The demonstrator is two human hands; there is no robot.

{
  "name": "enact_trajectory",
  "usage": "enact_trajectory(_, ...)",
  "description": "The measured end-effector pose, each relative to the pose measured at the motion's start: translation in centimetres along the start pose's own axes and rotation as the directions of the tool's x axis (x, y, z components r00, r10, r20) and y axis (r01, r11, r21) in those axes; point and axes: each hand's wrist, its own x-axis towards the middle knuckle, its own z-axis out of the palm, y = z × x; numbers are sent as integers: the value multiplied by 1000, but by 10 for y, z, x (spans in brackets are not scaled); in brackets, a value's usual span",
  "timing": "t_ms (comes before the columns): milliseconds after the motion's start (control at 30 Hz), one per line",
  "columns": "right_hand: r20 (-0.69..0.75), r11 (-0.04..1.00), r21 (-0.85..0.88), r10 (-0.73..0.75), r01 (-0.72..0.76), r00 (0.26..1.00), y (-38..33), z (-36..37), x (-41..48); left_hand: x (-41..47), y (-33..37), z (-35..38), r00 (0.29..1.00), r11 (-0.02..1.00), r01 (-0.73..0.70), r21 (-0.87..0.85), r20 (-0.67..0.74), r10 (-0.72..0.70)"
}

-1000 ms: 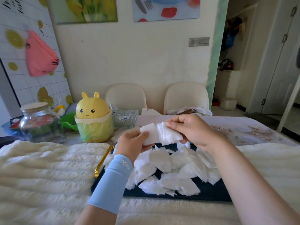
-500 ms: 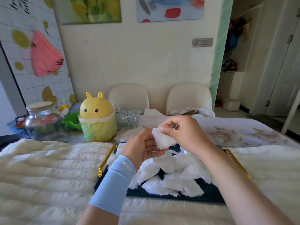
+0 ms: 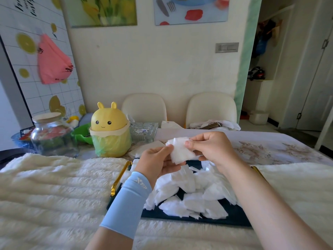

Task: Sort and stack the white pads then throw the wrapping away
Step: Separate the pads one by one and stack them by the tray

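I am holding white pads (image 3: 180, 150) above a dark navy tray (image 3: 234, 216) with gold handles (image 3: 119, 177), lying on a cream cover (image 3: 54, 186). I am wearing a light blue sleeve (image 3: 129, 201). A yellow bin (image 3: 110, 123) is wearing a green bag (image 3: 111, 147).

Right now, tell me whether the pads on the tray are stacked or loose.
Loose: the pads lie jumbled at odd angles across the tray, not stacked.

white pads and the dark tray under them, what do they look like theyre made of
White pads: probably soft cotton or nonwoven fibre, matte; edges look fuzzy and the sheets flop and crease. Tray: dark navy, flat matte surface, material unclear, maybe fabric-lined or plastic; its handles are shiny gold, likely metal or metallic-coated, since they catch bright highlights.
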Motion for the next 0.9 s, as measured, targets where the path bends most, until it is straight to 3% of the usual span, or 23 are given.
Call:
enact_trajectory(133, -25, 995, 97, -29, 31, 999, -6, -12, -1, 4, -1, -3, 996, 1000, -3, 21, -94, 5)
enact_trajectory(267, 182, 983, 167, -100, 70, 978, -15, -14, -6, 6, -2, -5, 997, 996, -9, 83, -76, 15)
enact_trajectory(400, 186, 990, -27, -132, 139, 974, -11, -6, -5, 2, -2, -1, 999, 993, -18, 114, 41, 13)
enact_trajectory(567, 135, 947, -255, -167, 197, 977, -7, -6, -2, 1, -1, -1, 998, 994, -14, 113, 69, 7)
enact_trajectory(700, 258, 986, -143, -42, 81, 965, -7, -8, -3, -1, 0, -2, 996, 990, -25, 139, 87, 13)
enact_trajectory(833, 234, 981, -157, -74, 113, 969, -9, -10, -3, -3, 4, -1, 992, 993, -10, 119, 128, -5)
enact_trajectory(900, 232, 979, -161, -89, 128, 969, -10, -10, -3, -5, 4, -1, 984, 979, -47, 198, 177, 11)
